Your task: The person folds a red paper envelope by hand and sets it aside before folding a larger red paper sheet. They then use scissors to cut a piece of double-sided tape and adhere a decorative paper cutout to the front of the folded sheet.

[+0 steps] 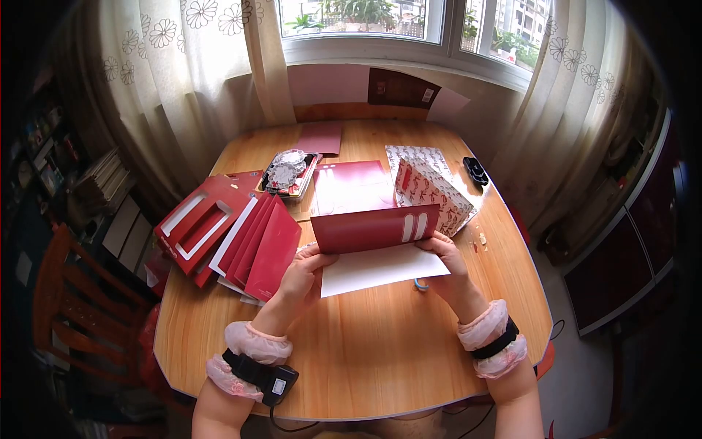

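Observation:
Both hands hold a folded red card [376, 233] above the table. Its upper flap shows a glossy red face with two pale oblong marks, and its lower part is white. My left hand [300, 276] pinches the left end near the fold. At the right end, the fingers of my right hand [447, 262] are closed on it. Just below the card's right side, a blue curved piece [420, 285] shows in part. Several folded red cards [272, 247] stand fanned to the left of my left hand. Behind the held card lies a flat red sheet [355, 186].
Red cardboard pieces with cut-out slots [205, 221] lie at the left edge. A tray of printed paper cut-outs [289, 175] sits farther back. Patterned folded card [437, 196] stands at right, near a black object [475, 171]. A wooden chair [88, 307] stands left of the table [351, 358].

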{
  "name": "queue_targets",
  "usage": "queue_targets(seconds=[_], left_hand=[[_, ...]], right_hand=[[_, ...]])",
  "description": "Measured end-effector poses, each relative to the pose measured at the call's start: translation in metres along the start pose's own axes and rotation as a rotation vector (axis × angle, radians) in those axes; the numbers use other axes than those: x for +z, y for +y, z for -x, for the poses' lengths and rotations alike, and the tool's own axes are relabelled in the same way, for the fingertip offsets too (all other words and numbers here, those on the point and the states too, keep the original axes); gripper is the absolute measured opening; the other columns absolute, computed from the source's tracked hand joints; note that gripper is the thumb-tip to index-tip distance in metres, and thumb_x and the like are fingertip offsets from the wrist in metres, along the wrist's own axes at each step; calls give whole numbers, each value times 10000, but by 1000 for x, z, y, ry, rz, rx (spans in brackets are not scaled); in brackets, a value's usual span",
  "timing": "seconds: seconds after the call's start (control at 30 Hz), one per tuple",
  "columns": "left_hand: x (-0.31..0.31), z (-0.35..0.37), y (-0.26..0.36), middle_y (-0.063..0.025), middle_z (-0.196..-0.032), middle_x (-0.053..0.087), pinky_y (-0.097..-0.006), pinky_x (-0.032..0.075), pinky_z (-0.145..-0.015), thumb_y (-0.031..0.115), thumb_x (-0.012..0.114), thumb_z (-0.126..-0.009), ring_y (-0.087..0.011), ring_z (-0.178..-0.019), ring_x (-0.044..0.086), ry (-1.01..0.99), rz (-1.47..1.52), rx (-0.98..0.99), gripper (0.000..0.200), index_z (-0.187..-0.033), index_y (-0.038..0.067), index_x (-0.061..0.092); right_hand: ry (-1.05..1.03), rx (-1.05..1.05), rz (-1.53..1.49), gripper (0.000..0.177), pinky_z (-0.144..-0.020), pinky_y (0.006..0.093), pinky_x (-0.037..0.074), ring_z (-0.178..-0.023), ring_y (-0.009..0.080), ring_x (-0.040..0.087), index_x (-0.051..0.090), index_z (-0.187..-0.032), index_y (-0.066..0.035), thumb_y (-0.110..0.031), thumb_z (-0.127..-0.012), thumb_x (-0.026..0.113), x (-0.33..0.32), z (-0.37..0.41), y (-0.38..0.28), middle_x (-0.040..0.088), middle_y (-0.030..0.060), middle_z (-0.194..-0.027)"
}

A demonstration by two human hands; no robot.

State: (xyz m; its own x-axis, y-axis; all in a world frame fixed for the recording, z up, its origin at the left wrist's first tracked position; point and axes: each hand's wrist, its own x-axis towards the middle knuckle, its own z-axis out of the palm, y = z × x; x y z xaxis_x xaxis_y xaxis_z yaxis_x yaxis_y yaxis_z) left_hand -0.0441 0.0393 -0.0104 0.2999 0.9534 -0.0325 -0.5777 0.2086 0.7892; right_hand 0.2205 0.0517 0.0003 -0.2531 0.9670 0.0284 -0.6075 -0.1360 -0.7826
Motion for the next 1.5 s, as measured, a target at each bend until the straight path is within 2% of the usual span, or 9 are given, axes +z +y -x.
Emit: queue_targets(seconds=[0.27,0.53,0.6,0.7,1.0,1.07,1.17,1.3,1.5], left_hand=[[-5,3,3,-126,-1100,678,-320,541,-881,26,486,-930,-203,-1002,665,-59,39,-41,265,-1145,-32,629],[11,13,21,-177,-1096,659,-356,533,-896,458,430,-971,-230,-1011,644,-21,-20,-131,583,-1116,-72,627],[17,16,23,-142,-1086,667,-314,552,-857,415,539,-972,-192,-979,657,18,-31,-168,492,-1128,-41,638],[9,9,16,-93,-1068,659,-226,565,-805,-14,723,-839,-120,-917,669,-52,-177,-147,426,-1237,22,579],[15,13,22,-112,-1018,674,-261,565,-817,-11,728,-823,-142,-918,669,-73,-267,-141,408,-1195,19,562],[12,14,21,-100,-1007,679,-257,558,-808,-14,729,-822,-136,-906,668,-155,-314,-168,373,-1159,20,573],[12,18,18,-77,-986,688,-247,543,-788,-11,734,-821,-123,-885,664,-295,-398,-229,313,-1097,21,590],[20,20,14,-65,-966,693,-239,535,-761,21,750,-823,-106,-862,657,-402,-544,-275,273,-1052,20,602],[24,20,8,-53,-964,698,-234,528,-786,1,750,-818,-98,-883,655,-406,-557,-286,237,-1016,24,621]], right_hand=[[-80,-14,-41,213,-771,297,564,-817,199,685,670,-1012,25,-14,-899,493,-8,-1,2,698,138,-973],[-68,-66,205,225,-755,283,556,-765,193,675,714,-876,57,45,-827,495,0,3,-5,706,152,-862],[-89,-86,254,241,-763,277,553,-772,188,676,718,-870,62,64,-800,487,-1,2,-5,708,155,-872],[-114,-123,396,280,-779,269,549,-784,182,677,721,-864,71,92,-745,467,-3,2,-9,712,161,-889],[-148,-322,359,366,-838,271,529,-879,268,676,651,-861,130,-111,-801,382,15,15,-18,685,256,-974],[-192,-29,205,395,-759,287,551,-785,264,688,640,-867,118,-168,-892,369,-2,8,-33,692,245,-885],[-316,302,637,611,-532,255,522,-563,205,662,677,-900,77,-438,-1007,366,4,8,-40,674,168,-656],[-430,384,768,312,-528,202,493,-596,83,635,723,-933,21,-266,-967,605,25,16,-21,681,38,-690],[-399,286,898,273,-534,203,442,-627,29,556,733,-902,28,-238,-920,677,35,21,0,658,-24,-706]])
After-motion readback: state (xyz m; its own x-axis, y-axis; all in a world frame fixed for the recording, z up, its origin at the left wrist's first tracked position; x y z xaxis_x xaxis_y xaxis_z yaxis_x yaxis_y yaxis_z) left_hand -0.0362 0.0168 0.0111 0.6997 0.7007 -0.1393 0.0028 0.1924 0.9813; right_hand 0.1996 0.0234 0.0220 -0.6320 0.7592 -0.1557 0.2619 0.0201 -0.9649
